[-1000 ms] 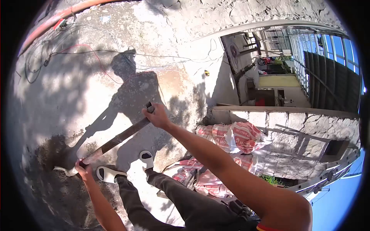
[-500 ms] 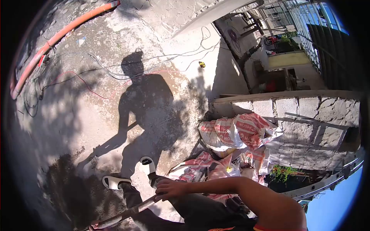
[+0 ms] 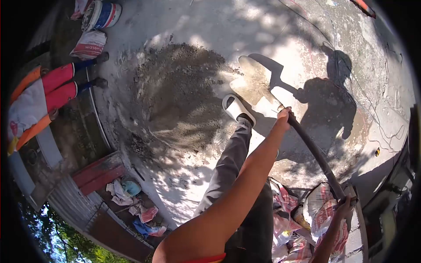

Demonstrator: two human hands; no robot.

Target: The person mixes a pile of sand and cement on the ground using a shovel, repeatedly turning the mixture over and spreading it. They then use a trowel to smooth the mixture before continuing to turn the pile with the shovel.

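My left hand (image 3: 285, 115) is wrapped round the lower shaft of a long-handled shovel (image 3: 315, 149), close to its metal socket. My right hand (image 3: 346, 206) grips the far end of the handle, over the sacks at lower right. The pale, dust-coated blade (image 3: 253, 79) is low over the ground, beside the edge of a dark, damp patch of sandy mix (image 3: 184, 96). My foot in a white slipper (image 3: 237, 109) stands between the blade and the mix.
Another person (image 3: 59, 90) stands at the left edge, near a bucket (image 3: 107, 15) and a cement sack (image 3: 91, 44). Printed sacks (image 3: 324, 206) are piled at lower right by a block wall. Wires cross the ground on the right, near a small yellow object (image 3: 377, 152).
My view has swung left, bringing the mix, the other person and the bucket into sight. Both hands remain on the shovel, whose blade now shows in front of my foot.
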